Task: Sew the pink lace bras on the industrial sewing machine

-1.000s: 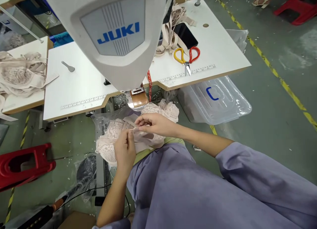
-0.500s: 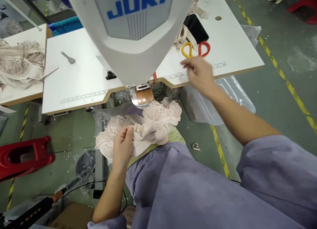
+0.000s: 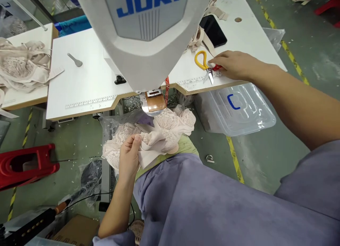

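Observation:
A pale beige lace bra (image 3: 167,120) lies bunched over my lap, beneath the sewing machine head (image 3: 145,51). My left hand (image 3: 130,152) is closed, pinching the band of this bra between thumb and fingers. On the white table to the right, my right hand (image 3: 232,65) has its fingers closed on the red handle of a pair of scissors (image 3: 201,60). Their yellow handle and metal blades show to the left of the fingers, while much of the red handle is hidden by the hand.
A black phone (image 3: 214,30) and beige straps (image 3: 200,38) lie behind the scissors. Below the table's right side stands a clear lidded bin (image 3: 247,111). More bras (image 3: 21,67) are piled on the left table. A red stool (image 3: 49,161) is on the floor.
My right hand has moved right and closed on the red handle. The scissors have turned, and their blades now show. My left hand keeps its pinch on the bra.

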Demonstrator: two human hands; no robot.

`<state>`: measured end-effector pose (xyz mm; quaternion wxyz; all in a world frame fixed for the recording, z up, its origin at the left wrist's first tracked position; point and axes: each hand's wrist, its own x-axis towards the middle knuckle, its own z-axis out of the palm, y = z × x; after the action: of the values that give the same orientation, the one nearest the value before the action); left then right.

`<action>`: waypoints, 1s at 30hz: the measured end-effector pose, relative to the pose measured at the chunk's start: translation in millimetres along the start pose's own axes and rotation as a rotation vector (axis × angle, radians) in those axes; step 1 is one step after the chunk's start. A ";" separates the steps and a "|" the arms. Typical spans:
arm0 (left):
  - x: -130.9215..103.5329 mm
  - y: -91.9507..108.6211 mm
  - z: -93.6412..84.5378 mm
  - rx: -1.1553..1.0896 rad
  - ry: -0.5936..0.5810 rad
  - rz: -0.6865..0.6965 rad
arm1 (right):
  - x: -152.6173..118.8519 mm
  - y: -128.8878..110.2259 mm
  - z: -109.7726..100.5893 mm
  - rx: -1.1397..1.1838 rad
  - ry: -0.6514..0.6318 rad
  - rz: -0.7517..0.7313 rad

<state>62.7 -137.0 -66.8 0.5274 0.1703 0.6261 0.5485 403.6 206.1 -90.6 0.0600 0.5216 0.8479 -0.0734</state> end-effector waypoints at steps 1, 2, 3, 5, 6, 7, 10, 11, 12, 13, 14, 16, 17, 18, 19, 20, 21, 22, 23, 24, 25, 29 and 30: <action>-0.1 0.8 0.5 -0.012 0.002 -0.014 | 2.5 0.9 -2.3 -0.014 -0.035 -0.030; -0.3 1.6 1.0 -0.022 0.003 -0.027 | 4.5 1.4 -4.2 -0.028 -0.066 -0.041; -0.6 2.4 1.3 -0.030 0.000 -0.039 | 5.5 1.4 -5.6 -0.037 -0.087 -0.041; -1.5 3.4 1.4 -0.040 -0.010 -0.055 | 4.9 -0.9 -7.2 -0.043 -0.093 -0.020; -1.9 3.6 1.4 -0.041 -0.018 -0.064 | 3.7 -2.9 -7.3 -0.040 -0.082 -0.014; -2.4 3.6 1.4 -0.041 -0.024 -0.070 | 2.3 -5.1 -7.0 -0.030 -0.062 -0.013; -2.9 3.1 2.2 -0.039 -0.031 -0.074 | 2.9 -10.9 -5.4 0.029 0.004 -0.047; -2.8 2.8 2.7 -0.042 -0.032 -0.073 | 5.7 -12.4 -5.4 0.054 0.004 -0.062; -2.4 2.6 3.3 -0.047 -0.032 -0.071 | 9.8 -13.7 -5.9 0.077 -0.005 -0.085; -2.0 2.4 3.9 -0.051 -0.033 -0.072 | 15.0 -15.0 -7.0 0.096 -0.020 -0.112; -1.5 2.1 4.3 -0.052 -0.034 -0.074 | 20.8 -16.4 -8.7 0.108 -0.037 -0.138; -0.5 1.7 4.7 -0.048 -0.033 -0.079 | 32.7 -19.7 -13.6 0.100 -0.091 -0.182; -0.1 1.5 4.8 -0.047 -0.032 -0.082 | 37.9 -21.4 -16.2 0.087 -0.129 -0.199; 0.2 1.4 4.8 -0.047 -0.035 -0.085 | 42.2 -22.7 -18.5 0.074 -0.166 -0.210; 0.4 1.3 4.9 -0.050 -0.041 -0.088 | 45.6 -23.4 -20.4 0.065 -0.196 -0.220; 0.6 1.3 5.1 -0.055 -0.050 -0.091 | 47.8 -23.2 -21.6 0.060 -0.219 -0.230; 0.7 1.4 5.4 -0.060 -0.059 -0.094 | 49.1 -22.1 -22.3 0.058 -0.237 -0.238; 0.7 1.6 5.9 -0.061 -0.068 -0.099 | 49.3 -20.0 -22.3 0.061 -0.247 -0.247; 0.8 1.8 6.3 -0.060 -0.073 -0.105 | 48.4 -17.4 -21.9 0.065 -0.254 -0.254; 0.9 2.0 6.8 -0.058 -0.074 -0.108 | 46.5 -14.6 -21.3 0.073 -0.258 -0.257; 1.0 2.2 7.2 -0.055 -0.071 -0.110 | 43.7 -12.2 -20.6 0.081 -0.257 -0.259; 1.7 1.4 7.1 -0.053 -0.051 -0.107 | 24.3 -10.9 -17.8 0.000 -0.188 -0.187; 1.8 0.9 6.8 -0.055 -0.051 -0.106 | 18.3 -12.3 -16.7 -0.039 -0.174 -0.179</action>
<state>67.4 -131.8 -65.8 0.5761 0.1364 0.6051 0.5323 384.0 219.8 -76.7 0.1369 0.4340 0.8840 -0.1068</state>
